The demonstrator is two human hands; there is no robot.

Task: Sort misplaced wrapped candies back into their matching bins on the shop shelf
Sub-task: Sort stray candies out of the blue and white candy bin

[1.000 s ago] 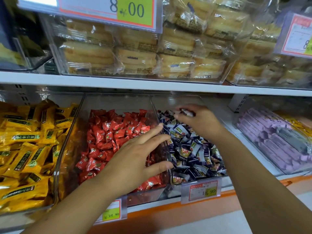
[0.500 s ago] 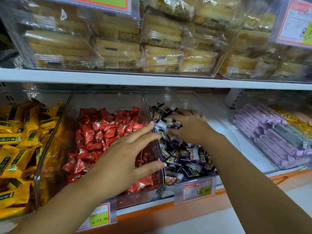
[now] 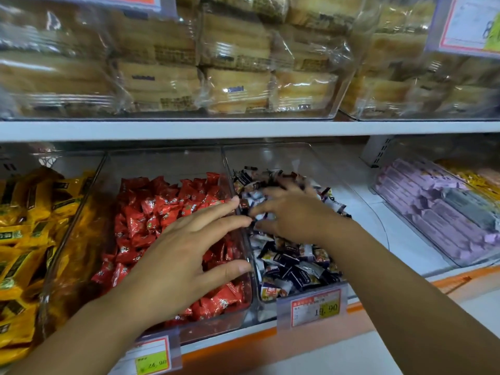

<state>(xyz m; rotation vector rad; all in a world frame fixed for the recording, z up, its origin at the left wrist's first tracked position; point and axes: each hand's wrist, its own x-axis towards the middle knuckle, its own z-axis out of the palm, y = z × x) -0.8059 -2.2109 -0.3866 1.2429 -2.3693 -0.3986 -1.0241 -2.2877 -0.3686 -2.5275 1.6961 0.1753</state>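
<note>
Red wrapped candies (image 3: 162, 212) fill a clear bin (image 3: 213, 328) in the middle of the lower shelf. Right beside it, a second clear bin (image 3: 311, 158) holds dark blue and white wrapped candies (image 3: 297, 269). My left hand (image 3: 189, 253) hovers over the red candies with its fingers spread and straight. Its fingertips reach the divider between the two bins, and it holds nothing. My right hand (image 3: 292, 212) lies on the blue-and-white pile with bent fingers dug in among the wrappers. Whether it pinches a candy is hidden.
Yellow snack packs (image 3: 21, 239) fill the bin at the left, and purple packs (image 3: 438, 217) lie in a bin at the right. The white upper shelf (image 3: 243, 128) carries wrapped cakes (image 3: 235, 85) close above. Price tags (image 3: 315, 307) hang on the front edge.
My right hand, which held a light wrapped candy above the blue-and-white bin, has come down into the pile and moved left towards the divider. The left hand has stayed over the red candies.
</note>
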